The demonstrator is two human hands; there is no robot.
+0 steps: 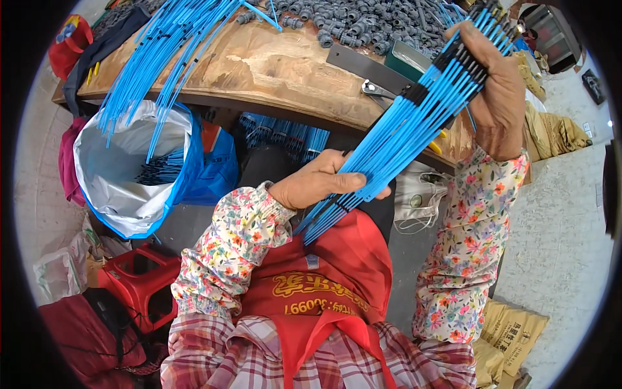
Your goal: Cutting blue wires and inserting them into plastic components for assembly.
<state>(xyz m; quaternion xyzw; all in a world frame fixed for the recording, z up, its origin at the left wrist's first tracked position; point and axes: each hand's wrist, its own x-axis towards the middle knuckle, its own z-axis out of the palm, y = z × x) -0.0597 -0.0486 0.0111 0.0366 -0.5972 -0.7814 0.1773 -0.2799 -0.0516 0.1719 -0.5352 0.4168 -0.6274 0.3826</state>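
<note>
Left hand (317, 183) clasped blue strips (403, 133), low down — right hand (500, 84) gripped their upper ends, bag (107, 178) stood left of both.

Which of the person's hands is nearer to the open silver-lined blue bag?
Left: the left hand is right of the silver-lined blue bag, not touching it; the right hand is much farther right, gripping the upper end of the blue bundle.

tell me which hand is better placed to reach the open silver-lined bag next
Probably the left hand: it is nearer the silver-lined bag, though it must release the blue bundle; the right hand, farther off, grips that bundle's black-banded end.
</note>
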